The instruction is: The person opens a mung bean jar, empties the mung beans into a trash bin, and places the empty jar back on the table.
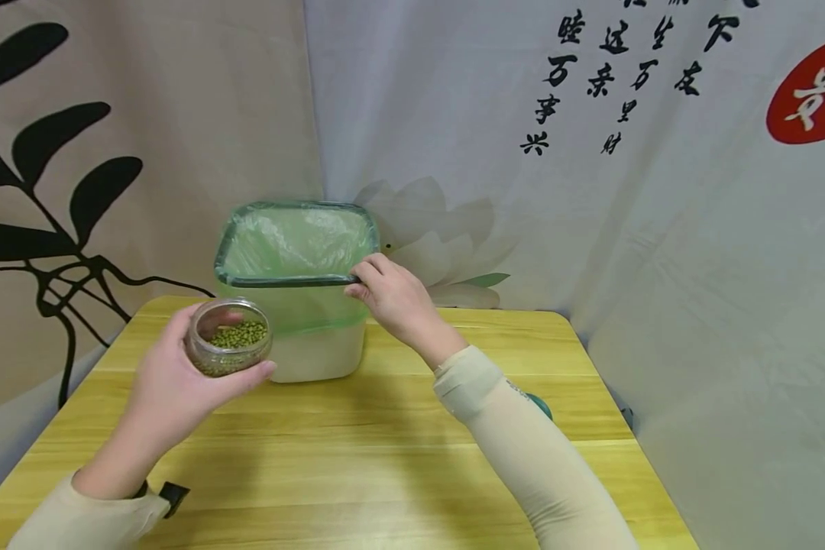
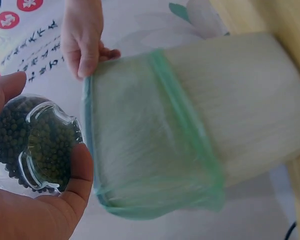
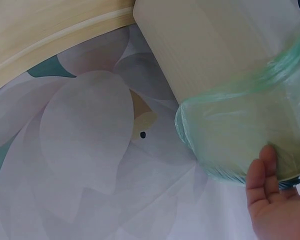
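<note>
The left hand [image 1: 175, 374] clasped a clear, round jar [image 1: 241, 360] of green beans [image 1: 242, 334], front-left of the boxy, green-lined, off-white bin [image 1: 319, 357], whose rim [image 1: 289, 282] the right hand [image 1: 395, 299] pinched.

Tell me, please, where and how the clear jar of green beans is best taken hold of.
Probably grip the clear jar around its side wall, below the mouth, coming from the person's left, as the left hand does. The round wall suits thumb and fingers on opposite sides; the mouth looks open with loose green beans inside, so it should stay free.
</note>
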Demonstrator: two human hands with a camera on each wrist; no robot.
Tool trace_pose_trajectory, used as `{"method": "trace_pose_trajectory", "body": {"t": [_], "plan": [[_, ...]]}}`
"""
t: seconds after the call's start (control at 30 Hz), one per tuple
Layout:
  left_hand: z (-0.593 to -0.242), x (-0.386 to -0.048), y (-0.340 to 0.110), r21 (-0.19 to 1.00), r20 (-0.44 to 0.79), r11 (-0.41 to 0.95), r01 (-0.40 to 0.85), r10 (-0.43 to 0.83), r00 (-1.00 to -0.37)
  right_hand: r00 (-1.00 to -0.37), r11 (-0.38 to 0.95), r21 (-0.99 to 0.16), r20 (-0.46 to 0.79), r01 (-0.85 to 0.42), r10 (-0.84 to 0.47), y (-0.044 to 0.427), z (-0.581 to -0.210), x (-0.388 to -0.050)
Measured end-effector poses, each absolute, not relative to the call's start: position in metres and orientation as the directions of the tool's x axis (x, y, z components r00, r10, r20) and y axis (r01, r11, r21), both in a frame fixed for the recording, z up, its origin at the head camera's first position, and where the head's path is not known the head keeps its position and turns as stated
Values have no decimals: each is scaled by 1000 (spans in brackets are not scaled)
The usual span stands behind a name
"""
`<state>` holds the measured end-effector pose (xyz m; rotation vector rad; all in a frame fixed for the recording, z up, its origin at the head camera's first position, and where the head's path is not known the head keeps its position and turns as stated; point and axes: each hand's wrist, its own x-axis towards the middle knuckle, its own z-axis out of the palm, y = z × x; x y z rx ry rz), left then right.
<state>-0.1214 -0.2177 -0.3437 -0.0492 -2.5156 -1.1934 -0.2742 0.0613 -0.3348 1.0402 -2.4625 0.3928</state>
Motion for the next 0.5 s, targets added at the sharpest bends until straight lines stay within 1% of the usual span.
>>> {"method": "trace_pose_trajectory", "body": {"t": [0.2, 0.4, 0.5], "plan": [[-318, -137, -221, 705, 413, 666, 242, -109, -904, -615, 682, -66, 501, -728, -609, 61, -336, -274], [-290, -157, -224, 687, 430, 684, 246, -109, -896, -596, 681, -48, 534, -730, -600, 60, -338, -273], [-278, -168, -225, 687, 425, 686, 238, -114, -898, -578, 685, -15, 550, -729, -603, 59, -339, -273]]}}
